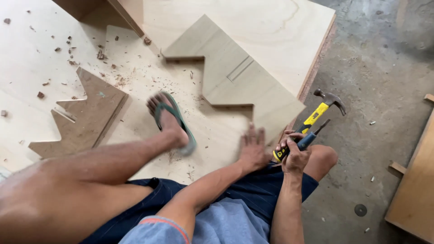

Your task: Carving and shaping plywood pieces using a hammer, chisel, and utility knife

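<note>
Yellow-handled hammer slants up and away

Gripped by the right hand (294, 151), fingers wrapped round its lower grip, the yellow-and-black claw hammer with steel head (316, 115) runs diagonally, head pointing up-right over the grey concrete floor (375, 68). Left hand (252, 148) lies open, flat on the pale zigzag-cut plywood panel (235, 77).

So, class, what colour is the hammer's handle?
Yellow with black on the hammer's handle, seen in the head view.

L hand (253, 151) lies flat, palm down, fingers spread and pointing fwd, forearm running back toward the torso. R hand (294, 151) is fisted in a closed grip, knuckles up, wrist straight, just beside the L. Both elbows bent, arms close together.
</note>
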